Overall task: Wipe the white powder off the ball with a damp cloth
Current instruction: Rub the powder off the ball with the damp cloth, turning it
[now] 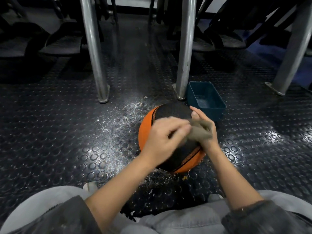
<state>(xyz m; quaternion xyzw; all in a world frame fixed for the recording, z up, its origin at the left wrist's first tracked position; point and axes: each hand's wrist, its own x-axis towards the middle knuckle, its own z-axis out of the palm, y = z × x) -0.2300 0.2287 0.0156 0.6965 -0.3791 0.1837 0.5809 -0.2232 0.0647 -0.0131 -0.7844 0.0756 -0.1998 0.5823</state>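
Observation:
An orange and black basketball (146, 132) lies on the studded floor in front of my knees. Both my hands are over its top. A crumpled grey-brown cloth (200, 133) is bunched between them. My left hand (164, 138) is motion-blurred, its fingers curled at the cloth's left end. My right hand (206, 125) holds the cloth's right end against its palm, with thumb and forefinger pointing away from me. White powder specks lie on the wet floor (116, 120) left of the ball; the visible part of the ball shows little powder.
A dark teal plastic tub (217, 105) with a little water stands just behind and right of the ball. Metal table legs (94, 53) (185, 48) rise behind the ball, with chair bases further back. My grey trouser legs (50, 200) fill the bottom edge.

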